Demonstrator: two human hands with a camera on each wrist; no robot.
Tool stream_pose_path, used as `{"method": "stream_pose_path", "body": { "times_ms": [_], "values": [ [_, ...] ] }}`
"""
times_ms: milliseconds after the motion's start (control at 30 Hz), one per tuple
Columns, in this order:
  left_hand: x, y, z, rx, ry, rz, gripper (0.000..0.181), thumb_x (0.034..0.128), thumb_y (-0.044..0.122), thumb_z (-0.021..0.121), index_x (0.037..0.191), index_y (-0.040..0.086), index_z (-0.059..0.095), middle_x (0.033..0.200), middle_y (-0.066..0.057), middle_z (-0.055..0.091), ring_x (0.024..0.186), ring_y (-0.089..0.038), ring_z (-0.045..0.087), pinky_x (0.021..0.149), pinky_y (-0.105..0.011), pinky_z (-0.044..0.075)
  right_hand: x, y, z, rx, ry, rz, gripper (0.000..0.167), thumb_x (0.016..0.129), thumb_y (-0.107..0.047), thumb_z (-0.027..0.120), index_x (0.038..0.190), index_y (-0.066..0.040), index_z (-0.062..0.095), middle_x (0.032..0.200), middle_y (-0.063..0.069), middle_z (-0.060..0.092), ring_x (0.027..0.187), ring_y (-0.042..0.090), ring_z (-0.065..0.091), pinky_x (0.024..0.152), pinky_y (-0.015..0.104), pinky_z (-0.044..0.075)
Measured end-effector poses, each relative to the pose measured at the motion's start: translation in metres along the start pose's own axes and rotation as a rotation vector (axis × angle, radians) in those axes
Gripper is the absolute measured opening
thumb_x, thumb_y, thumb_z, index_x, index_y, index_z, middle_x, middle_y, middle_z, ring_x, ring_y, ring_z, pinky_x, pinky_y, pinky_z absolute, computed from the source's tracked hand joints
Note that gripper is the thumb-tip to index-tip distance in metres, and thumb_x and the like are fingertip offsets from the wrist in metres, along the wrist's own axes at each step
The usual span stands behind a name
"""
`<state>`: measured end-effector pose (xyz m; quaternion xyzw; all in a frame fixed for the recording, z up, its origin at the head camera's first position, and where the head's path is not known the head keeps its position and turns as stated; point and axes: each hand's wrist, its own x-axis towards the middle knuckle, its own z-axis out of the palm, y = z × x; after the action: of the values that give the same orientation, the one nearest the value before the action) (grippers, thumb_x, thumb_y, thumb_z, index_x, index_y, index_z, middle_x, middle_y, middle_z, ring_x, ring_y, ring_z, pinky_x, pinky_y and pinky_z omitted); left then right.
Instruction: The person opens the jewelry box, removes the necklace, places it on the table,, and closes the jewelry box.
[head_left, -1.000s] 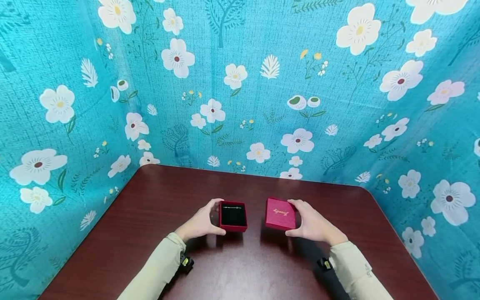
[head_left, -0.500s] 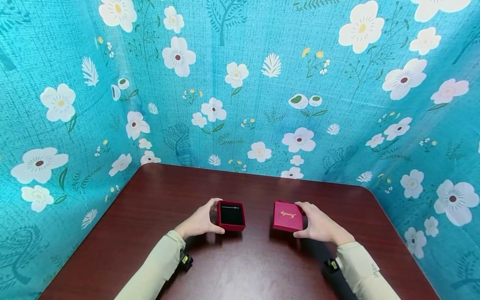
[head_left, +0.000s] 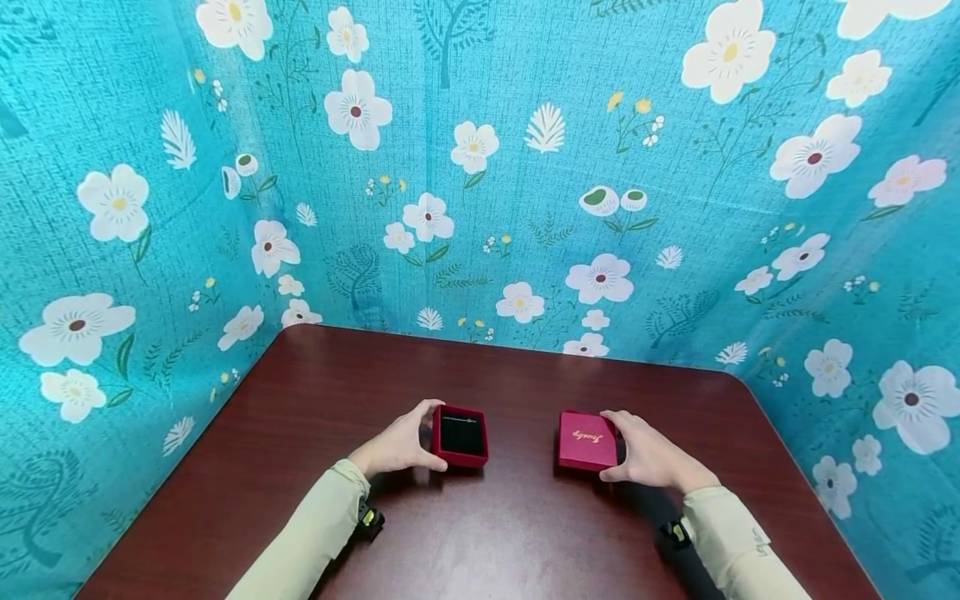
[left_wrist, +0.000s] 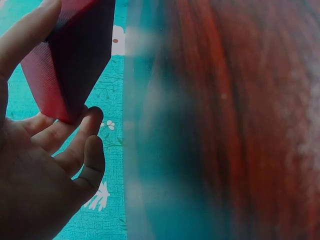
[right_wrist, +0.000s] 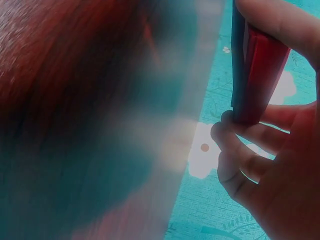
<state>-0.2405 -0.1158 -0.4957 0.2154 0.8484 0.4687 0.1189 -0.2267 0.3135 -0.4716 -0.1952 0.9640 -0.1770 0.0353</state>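
Mat'ls: matt card & glossy, wood-look surface [head_left: 480, 533].
Box base [head_left: 460, 459] looks like cardbd. in matt red paper, w/ fine ribbed texture in L wrist view; the black pad [head_left: 461, 437] inside appears soft & dull. Thin chain [head_left: 469, 421] seems metal, silvery. Lid [head_left: 587, 458] is of similar red card, smooth, w/ gold lettering [head_left: 588, 437]. Surface shows dark grain, polished, w/ bright reflections. Backdrop [head_left: 510, 217]: printed woven cloth, approx. matt. Sleeves [head_left: 300, 537]: matt fabric, smooth w/ few creases.

Glare on tabletop [head_left: 480, 546], dim wrist views
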Motion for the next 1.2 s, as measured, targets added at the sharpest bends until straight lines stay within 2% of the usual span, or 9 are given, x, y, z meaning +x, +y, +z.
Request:
{"method": "stream_pose_path", "body": {
  "times_ms": [133,367,667,933,1200],
  "values": [
    [0.0,-0.001,0.0,-0.009,-0.022,-0.001,0.088,0.0664,0.024,0.087,0.137,0.014,0.035,0.111,-0.002,0.057,0.099,-0.017,0.054,0.084,-0.038,0.047,-0.002,0.004,0.0,-0.009,0.006,-0.006,0.103,0.051,-0.045,0.088,0.133,-0.003,0.042,0.116,0.006,0.052,0.106,0.024,0.047,0.079,0.044,0.048],
    [0.0,-0.002,-0.002,0.008,-0.039,-0.003,0.086,0.0668,0.027,0.087,0.136,0.015,0.037,0.11,-0.002,0.056,0.096,-0.016,0.055,0.081,-0.037,0.047,-0.005,0.01,0.002,-0.026,0.015,-0.024,0.101,0.053,-0.043,0.088,0.132,0.0,0.043,0.116,0.009,0.053,0.103,0.026,0.049,0.084,0.048,0.046],
    [-0.001,-0.003,-0.003,0.007,-0.056,-0.023,0.087,0.0674,0.027,0.086,0.137,0.014,0.035,0.107,-0.003,0.056,0.094,-0.018,0.053,0.076,-0.035,0.047,-0.006,0.016,0.002,-0.02,-0.008,0.004,0.103,0.05,-0.043,0.089,0.132,0.0,0.043,0.117,0.008,0.052,0.105,0.027,0.048,0.084,0.049,0.046],
    [-0.001,-0.005,-0.002,0.028,-0.062,-0.04,0.086,0.0682,0.025,0.086,0.136,0.014,0.035,0.111,-0.004,0.053,0.093,-0.02,0.051,0.073,-0.033,0.047,-0.009,0.018,0.006,-0.003,-0.022,0.014,0.102,0.05,-0.041,0.089,0.132,0.001,0.043,0.118,0.011,0.052,0.106,0.029,0.047,0.085,0.052,0.045],
    [0.0,-0.003,-0.002,0.082,-0.063,-0.012,0.093,0.0673,0.021,0.086,0.141,0.008,0.031,0.112,-0.005,0.053,0.092,-0.019,0.051,0.074,-0.035,0.046,-0.008,0.019,0.007,-0.003,-0.066,0.048,0.104,0.048,-0.038,0.09,0.132,0.002,0.042,0.12,0.012,0.051,0.106,0.03,0.045,0.085,0.05,0.044]
  ]
}}
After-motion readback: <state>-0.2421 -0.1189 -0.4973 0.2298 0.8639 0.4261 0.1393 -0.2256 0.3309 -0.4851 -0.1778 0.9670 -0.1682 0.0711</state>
